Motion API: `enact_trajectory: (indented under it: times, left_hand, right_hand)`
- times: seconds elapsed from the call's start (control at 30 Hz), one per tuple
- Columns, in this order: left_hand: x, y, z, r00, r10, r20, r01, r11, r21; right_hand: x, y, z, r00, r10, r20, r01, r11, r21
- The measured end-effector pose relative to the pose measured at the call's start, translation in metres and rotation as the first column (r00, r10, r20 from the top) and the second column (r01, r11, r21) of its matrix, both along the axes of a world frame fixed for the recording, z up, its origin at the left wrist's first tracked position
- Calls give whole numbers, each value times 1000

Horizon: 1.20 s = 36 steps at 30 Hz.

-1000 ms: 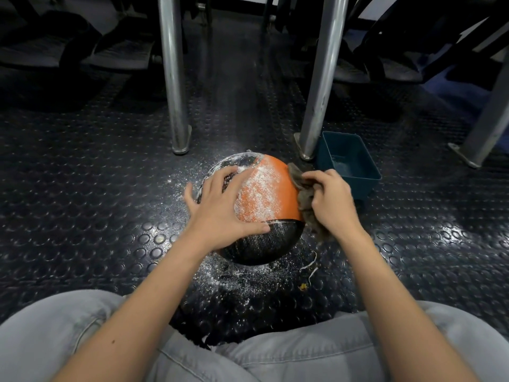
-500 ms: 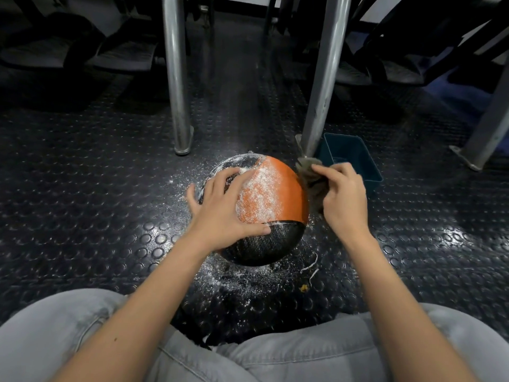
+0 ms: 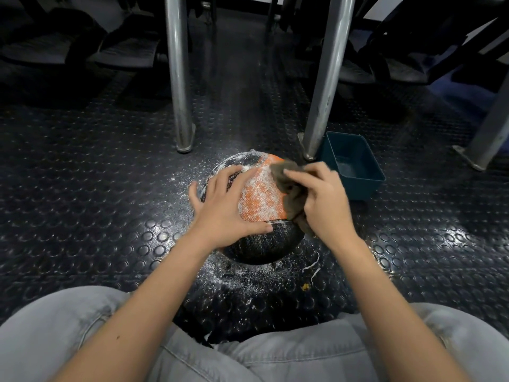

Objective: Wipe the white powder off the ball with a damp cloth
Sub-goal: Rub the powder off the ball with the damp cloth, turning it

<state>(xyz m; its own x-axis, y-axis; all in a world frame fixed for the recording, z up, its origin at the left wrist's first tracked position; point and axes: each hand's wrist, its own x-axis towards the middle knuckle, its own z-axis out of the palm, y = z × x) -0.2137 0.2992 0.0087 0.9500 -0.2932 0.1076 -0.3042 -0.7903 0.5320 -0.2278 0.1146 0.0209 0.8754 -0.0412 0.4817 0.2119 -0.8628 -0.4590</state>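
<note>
An orange and black ball dusted with white powder sits on the studded black floor in front of my knees. My left hand lies spread on its left side, fingers over the top and thumb along the seam. My right hand grips a brown-grey cloth and presses it against the upper right of the orange panel. Part of the cloth hangs down below my palm.
A dark teal tub with a little water stands just right of the ball. Two metal legs rise behind it, a third at far right. Spilled powder and scraps lie on the floor.
My right hand has carried the cloth from the ball's right flank up onto the top of the orange panel. My left hand has kept its place on the ball.
</note>
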Motion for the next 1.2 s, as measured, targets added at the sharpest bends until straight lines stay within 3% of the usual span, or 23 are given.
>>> enact_trajectory:
  times: [0.1,0.17,0.27,0.37,0.47,0.53,0.67,0.73,0.9,0.97,1.07,1.13,1.2]
  left_hand:
    - [-1,0,1,1000,-7,-4,7,1000,6]
    - [-1,-1,1,1000,-15,-2,15,1000,13]
    - [0,-2,-1,1000,-12,9,12,1000,10]
    - [0,-1,-2,1000,-6,19,6,1000,15]
    - [0,0,-2,1000,-9,16,9,1000,20]
    - [0,-1,-2,1000,-17,10,17,999,28]
    - [0,-2,-2,1000,-14,5,14,1000,21]
    - [0,-1,-2,1000,-9,8,9,1000,17]
    - [-1,-1,0,1000,-17,-9,17,999,27]
    - [0,-2,0,1000,-10,-6,11,999,31]
    - [0,-1,-1,1000,7,5,-7,999,33]
    - [0,0,0,1000,23,10,-23,999,33]
    - [-1,-1,0,1000,27,2,-28,998,62]
  right_hand:
    - [6,-13,-5,964,-171,-205,157,984,-84]
    - [5,-24,2,936,-281,-210,264,959,-107]
    - [2,-14,13,983,-180,-26,180,984,2]
    - [1,3,5,999,-28,-42,28,1000,-7]
    - [6,-11,1,955,-192,-224,167,978,-124]
    - [3,-23,6,921,-297,-253,265,952,-152]
    - [-2,-5,15,987,-125,-105,124,992,-18]
    - [0,4,8,994,-50,-99,46,998,-36]
    - [2,-25,0,916,-273,-295,259,962,-86]
    - [0,-24,6,946,-243,-213,242,970,-29]
    - [-2,-3,11,990,-82,-116,87,996,33]
    - [-1,2,5,985,-65,-161,65,998,-3]
    - [0,-9,-3,948,-178,-263,170,984,-53]
